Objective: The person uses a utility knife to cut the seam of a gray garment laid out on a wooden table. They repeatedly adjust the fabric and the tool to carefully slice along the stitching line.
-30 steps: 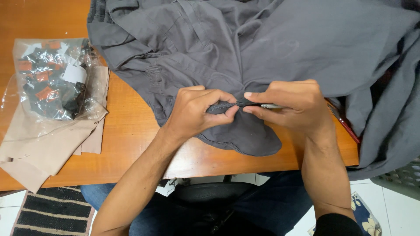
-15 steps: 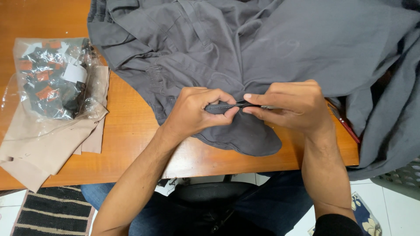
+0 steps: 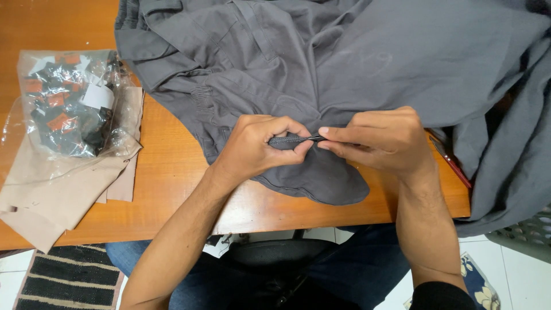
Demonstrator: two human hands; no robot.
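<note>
Beige folded cloth (image 3: 51, 201) and a clear plastic bag of small dark parts (image 3: 69, 103) lie at left on the orange wooden tabletop (image 3: 172, 172). The left hand (image 3: 258, 149) is closed on a grey garment's (image 3: 344, 69) dark strip (image 3: 290, 140); the right hand (image 3: 379, 140) pinches its tip. Little has shifted since half a second ago.

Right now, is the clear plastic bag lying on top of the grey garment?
No: the clear plastic bag lies on beige fabric at the table's left, apart from the grey garment.

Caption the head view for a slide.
Both hands, left hand and right hand, pinch a grey garment on a wooden table.
</note>
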